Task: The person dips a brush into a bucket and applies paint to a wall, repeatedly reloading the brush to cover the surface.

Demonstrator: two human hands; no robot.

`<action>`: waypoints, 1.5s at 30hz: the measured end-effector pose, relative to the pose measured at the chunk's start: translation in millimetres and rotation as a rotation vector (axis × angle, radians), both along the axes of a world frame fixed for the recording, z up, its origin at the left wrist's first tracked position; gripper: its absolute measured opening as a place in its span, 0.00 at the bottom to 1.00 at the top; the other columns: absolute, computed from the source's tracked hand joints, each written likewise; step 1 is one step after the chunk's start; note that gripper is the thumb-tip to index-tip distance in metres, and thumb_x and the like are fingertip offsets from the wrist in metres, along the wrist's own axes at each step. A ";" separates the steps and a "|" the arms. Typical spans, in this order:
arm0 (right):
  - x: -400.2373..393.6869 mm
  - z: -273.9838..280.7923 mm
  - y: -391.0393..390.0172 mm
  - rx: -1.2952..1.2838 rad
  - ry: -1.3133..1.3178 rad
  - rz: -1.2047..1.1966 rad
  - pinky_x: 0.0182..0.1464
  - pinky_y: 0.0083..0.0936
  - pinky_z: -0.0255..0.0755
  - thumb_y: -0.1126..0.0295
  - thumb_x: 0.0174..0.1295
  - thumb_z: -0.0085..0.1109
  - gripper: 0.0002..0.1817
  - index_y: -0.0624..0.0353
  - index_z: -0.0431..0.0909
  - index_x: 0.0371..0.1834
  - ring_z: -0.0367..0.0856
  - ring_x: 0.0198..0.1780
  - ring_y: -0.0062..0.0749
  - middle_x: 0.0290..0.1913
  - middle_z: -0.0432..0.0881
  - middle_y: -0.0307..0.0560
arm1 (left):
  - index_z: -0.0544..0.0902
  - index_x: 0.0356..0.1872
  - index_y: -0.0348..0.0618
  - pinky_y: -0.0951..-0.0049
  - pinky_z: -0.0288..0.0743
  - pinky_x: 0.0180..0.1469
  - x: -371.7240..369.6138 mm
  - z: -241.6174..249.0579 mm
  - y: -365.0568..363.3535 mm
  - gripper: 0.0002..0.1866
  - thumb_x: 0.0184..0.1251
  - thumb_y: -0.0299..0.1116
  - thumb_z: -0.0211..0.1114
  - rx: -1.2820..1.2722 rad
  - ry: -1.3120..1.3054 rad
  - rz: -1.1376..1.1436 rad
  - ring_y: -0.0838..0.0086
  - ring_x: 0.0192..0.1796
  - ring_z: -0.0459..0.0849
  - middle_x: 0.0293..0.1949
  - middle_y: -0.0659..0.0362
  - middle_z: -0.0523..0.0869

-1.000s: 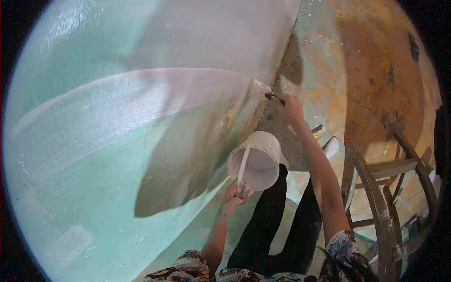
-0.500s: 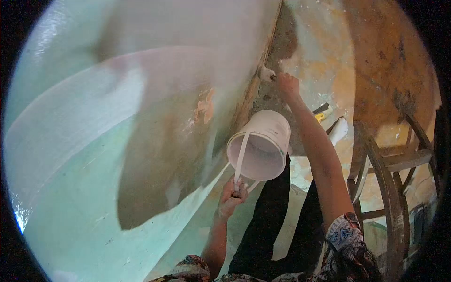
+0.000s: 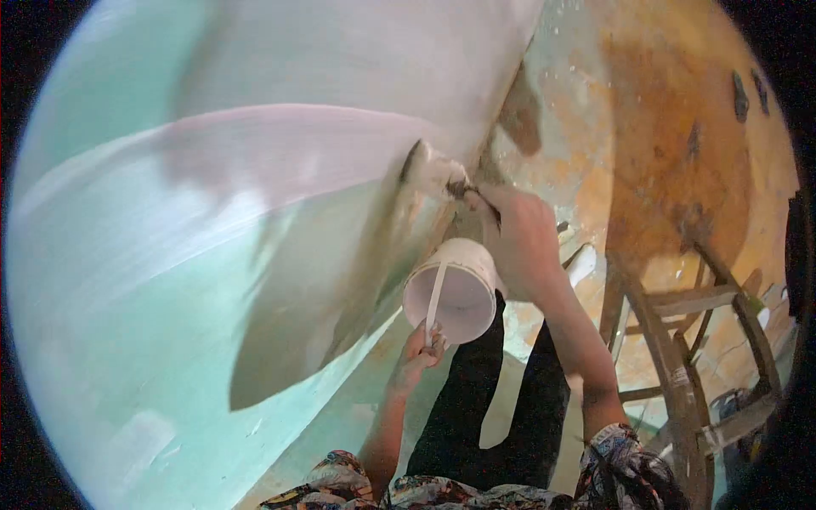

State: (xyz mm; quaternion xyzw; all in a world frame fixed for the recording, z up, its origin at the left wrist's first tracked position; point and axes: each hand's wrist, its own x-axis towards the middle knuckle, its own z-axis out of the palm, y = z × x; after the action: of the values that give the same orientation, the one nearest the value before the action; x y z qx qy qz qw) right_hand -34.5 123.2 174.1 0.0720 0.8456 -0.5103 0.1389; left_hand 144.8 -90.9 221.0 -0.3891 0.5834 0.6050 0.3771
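Note:
My left hand (image 3: 422, 347) is closed around the strap-like white handle of a white bucket (image 3: 463, 255). The bucket hangs tilted, its mouth turned toward me and its pale inside showing. Farther up, my right hand (image 3: 523, 238) grips the dark handle of a paintbrush (image 3: 438, 172) coated in white. The brush's dark tip is at the wall (image 3: 340, 225), by the lower edge of a whitish painted band (image 3: 289, 140). Below that band the wall is green, and a large shadow lies across it.
At right stands a worn wooden stool or ladder (image 3: 680, 382), with its legs and rungs showing. The floor (image 3: 578, 161) is stained orange and pale green. My legs (image 3: 459, 408) are below the bucket, and a white object (image 3: 582, 263) lies beyond my right forearm.
My right hand has lifted the brush from low at the wall's base and moved it left, up against the wall. The bucket has shifted slightly down in view, still in my left hand.

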 end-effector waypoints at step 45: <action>79.1 -420.7 -58.0 0.245 -0.132 -0.031 0.39 0.39 0.72 0.51 0.63 0.51 0.19 0.53 0.83 0.42 0.79 0.36 0.55 0.33 0.81 0.59 | 0.62 0.38 0.47 0.88 0.51 0.26 43.6 -83.2 -25.0 0.18 0.43 0.24 0.56 -0.186 -0.183 0.012 0.87 0.22 0.58 0.23 0.69 0.61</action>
State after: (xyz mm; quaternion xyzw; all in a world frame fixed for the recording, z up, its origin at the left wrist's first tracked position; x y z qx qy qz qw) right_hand 44.5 65.2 -246.6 0.1349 0.8894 -0.3996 0.1763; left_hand 188.4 -115.9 137.8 -0.4792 0.5980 0.5125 0.3875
